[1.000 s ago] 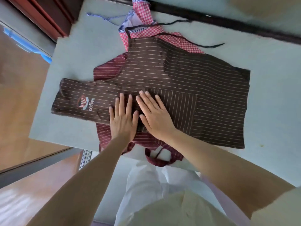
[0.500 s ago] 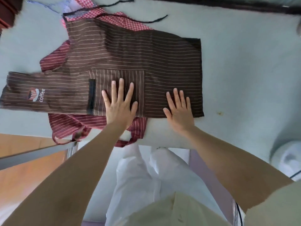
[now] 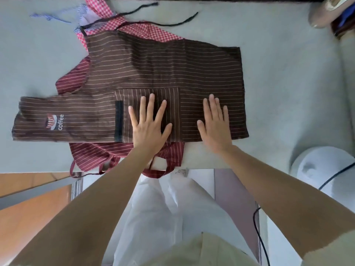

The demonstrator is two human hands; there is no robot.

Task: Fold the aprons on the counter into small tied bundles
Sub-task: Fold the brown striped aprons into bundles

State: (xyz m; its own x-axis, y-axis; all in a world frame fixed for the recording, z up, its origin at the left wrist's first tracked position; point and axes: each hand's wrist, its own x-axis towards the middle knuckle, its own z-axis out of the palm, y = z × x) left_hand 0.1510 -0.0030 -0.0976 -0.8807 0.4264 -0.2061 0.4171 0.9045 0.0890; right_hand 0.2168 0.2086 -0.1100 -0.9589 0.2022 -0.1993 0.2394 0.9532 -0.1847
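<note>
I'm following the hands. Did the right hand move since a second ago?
Yes. The right hand slid rightward off the pocket of the brown apron, toward its right edge, away from the left hand.

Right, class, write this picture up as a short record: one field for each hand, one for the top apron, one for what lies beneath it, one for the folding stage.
Left hand: flat, fingers spread, pressing on the pocket of the brown striped apron
Right hand: flat on the same apron, nearer its right edge
Top apron: brown striped, spread on the counter, coffee logo at the left
Beneath: red striped apron; red checked apron at the far side
Stage: smoothing; no tied bundle in view
</note>
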